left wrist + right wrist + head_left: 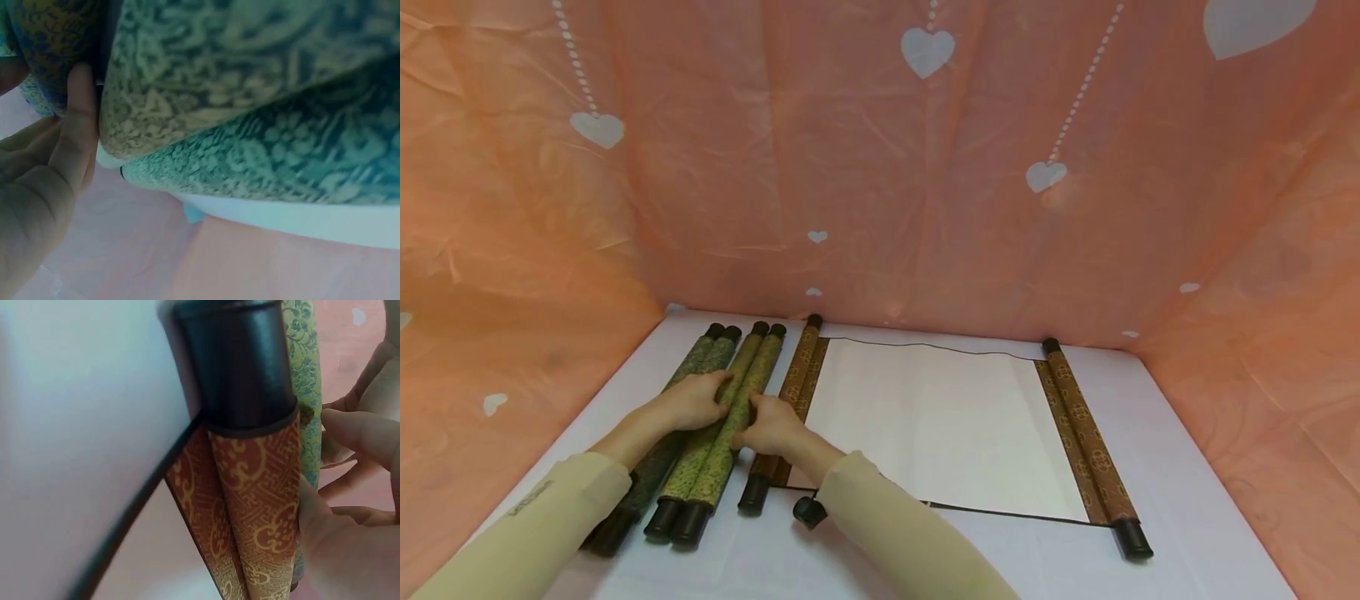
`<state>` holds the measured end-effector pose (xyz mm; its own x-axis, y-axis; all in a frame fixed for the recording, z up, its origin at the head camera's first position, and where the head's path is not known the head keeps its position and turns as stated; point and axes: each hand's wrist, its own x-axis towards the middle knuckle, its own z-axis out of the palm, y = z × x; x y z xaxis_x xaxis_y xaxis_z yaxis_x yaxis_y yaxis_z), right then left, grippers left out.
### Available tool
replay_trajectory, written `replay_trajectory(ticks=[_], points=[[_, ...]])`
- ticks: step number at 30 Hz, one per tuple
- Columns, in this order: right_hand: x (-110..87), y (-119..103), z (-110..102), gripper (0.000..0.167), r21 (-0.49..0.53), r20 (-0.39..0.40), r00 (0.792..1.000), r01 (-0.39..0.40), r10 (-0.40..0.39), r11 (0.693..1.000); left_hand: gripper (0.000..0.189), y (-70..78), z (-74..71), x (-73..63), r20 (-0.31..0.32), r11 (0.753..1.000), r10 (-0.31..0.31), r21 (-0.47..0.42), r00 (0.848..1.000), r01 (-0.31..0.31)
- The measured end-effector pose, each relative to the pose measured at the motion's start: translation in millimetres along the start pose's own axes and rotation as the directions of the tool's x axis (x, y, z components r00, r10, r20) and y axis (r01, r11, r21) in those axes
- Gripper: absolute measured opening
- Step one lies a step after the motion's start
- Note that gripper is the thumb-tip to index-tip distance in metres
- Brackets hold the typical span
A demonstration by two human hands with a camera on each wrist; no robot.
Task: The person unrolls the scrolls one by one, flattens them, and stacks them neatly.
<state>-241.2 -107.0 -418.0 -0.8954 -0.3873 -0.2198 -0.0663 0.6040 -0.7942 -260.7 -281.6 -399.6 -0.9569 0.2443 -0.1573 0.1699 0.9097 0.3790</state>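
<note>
A yellow-green hand scroll (pixel 703 446), its two rolled halves side by side with black end knobs, lies on the left part of the table. From its left, my left hand (pixel 696 402) grips the left roll; the left wrist view shows the fingers (pixel 78 119) along that roll's side. My right hand (pixel 775 427) holds the right roll from the right, thumb and fingers spread along its side. Just right of that hand is an opened brown scroll (pixel 951 425) with blank white paper. In the right wrist view its patterned left roller (pixel 256 494) stands close to the fingers.
A dark green rolled scroll (pixel 651 471) lies left of the yellow-green one, under my left forearm. A black knob-like piece (pixel 809 512) sits by my right sleeve. The white table (pixel 1187 500) is enclosed by orange cloth (pixel 880 192) with white hearts.
</note>
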Motion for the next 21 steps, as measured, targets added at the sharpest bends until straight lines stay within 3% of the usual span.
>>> replay_trajectory(ticks=[8, 15, 21], points=[[-4.4, 4, -3, 0.078, 0.098, -0.034, 0.999, 0.030, -0.026, 0.995, 0.066, -4.5, -2.3, -0.9, -0.053, 0.986, 0.011, -0.164, 0.999, -0.020], [-8.5, 8, -5, 0.078, 0.150, -0.060, 0.993, 0.113, -0.105, 0.982, 0.071, -1.6, -3.5, -6.4, -0.070, 0.958, -0.035, -0.286, 0.997, 0.013], [-15.4, 10, -6, 0.078, 0.195, -0.103, 0.982, 0.178, -0.160, 0.965, 0.074, 5.5, -9.8, -17.5, -0.146, 0.959, -0.040, -0.284, 0.988, -0.003]])
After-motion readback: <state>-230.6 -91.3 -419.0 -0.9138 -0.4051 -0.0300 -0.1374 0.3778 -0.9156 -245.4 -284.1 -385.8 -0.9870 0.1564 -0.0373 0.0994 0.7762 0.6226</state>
